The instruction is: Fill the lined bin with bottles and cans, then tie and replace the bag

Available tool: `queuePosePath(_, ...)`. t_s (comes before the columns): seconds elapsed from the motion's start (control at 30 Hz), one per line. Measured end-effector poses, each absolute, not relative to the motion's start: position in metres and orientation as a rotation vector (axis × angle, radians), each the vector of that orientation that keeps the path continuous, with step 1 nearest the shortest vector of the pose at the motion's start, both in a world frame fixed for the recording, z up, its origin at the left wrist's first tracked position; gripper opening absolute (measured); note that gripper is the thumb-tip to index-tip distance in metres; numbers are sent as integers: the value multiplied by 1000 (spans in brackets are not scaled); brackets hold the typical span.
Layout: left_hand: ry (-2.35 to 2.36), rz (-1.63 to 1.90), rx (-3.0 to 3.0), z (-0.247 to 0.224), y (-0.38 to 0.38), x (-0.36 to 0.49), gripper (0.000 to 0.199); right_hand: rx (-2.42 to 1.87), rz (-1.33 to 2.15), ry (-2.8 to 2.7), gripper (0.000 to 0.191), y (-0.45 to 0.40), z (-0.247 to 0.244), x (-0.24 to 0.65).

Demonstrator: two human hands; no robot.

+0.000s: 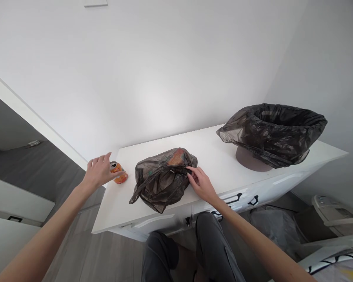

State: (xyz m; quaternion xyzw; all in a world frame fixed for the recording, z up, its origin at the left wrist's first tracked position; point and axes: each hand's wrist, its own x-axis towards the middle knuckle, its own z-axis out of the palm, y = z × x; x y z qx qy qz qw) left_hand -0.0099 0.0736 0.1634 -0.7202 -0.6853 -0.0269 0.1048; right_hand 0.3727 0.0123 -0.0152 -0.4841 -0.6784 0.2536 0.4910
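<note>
An orange drink can (121, 178) stands on the left end of the white cabinet top. My left hand (99, 171) is at its left side, fingers spread, with the thumb passing in front of the can; whether it touches the can I cannot tell. Further right lies a dark, see-through garbage bag (161, 192) with things inside, one of them orange-brown. Its gathered edge is pinched between the thumb and fingers of my right hand (200, 183).
On the cabinet top (214, 156), to the right, stands a brown trash bin (250, 159) lined with another black bag (279, 137), its mouth open. A white wall (164, 78) rises behind. Drawers with black handles (234, 198) face my knees.
</note>
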Motion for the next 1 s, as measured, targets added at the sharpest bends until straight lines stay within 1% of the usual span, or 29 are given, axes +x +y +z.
queuePosePath(0.03,-1927,-196,-2111,168,66,-1,84,-1174,624,-1648,38,12,-15,373)
queuePosePath(0.13,-1716,-593,-2158,188,30,44,44,-1166,631,-1638,38,12,-15,374)
queuePosePath(0.17,-1679,-689,-2257,193,16,62,38,-1161,630,-1632,39,13,-15,374)
queuePosePath(0.2,-1640,-711,-2398,196,3,81,37,-1157,629,-1628,39,13,-16,374)
queuePosePath(0.27,-1543,-552,-2756,194,-18,112,39,-1151,623,-1622,40,14,-18,374)
queuePosePath(0.33,-1511,-301,-2949,179,-25,134,40,-1150,614,-1620,40,15,-20,375)
queuePosePath(0.43,-1627,-16,-2886,143,-14,149,38,-1158,606,-1613,40,16,-22,375)
queuePosePath(0.53,-1845,35,-2710,108,7,160,38,-1168,595,-1607,39,17,-21,375)
queuePosePath(0.57,-1943,-12,-2668,98,13,163,39,-1169,589,-1607,39,17,-20,375)
queuePosePath(0.63,-2129,-229,-2628,81,23,171,43,-1167,579,-1605,38,17,-18,375)
queuePosePath(0.73,-2281,-745,-2639,58,33,180,42,-1164,578,-1595,38,17,-16,375)
queuePosePath(0.8,-2353,-1010,-2573,46,39,183,45,-1163,582,-1596,38,17,-15,375)
queuePosePath(0.87,-2414,-1130,-2462,38,45,184,50,-1158,583,-1602,38,16,-14,375)
queuePosePath(1.0,-2402,-1162,-2383,31,55,186,52,-1163,586,-1607,38,16,-12,375)
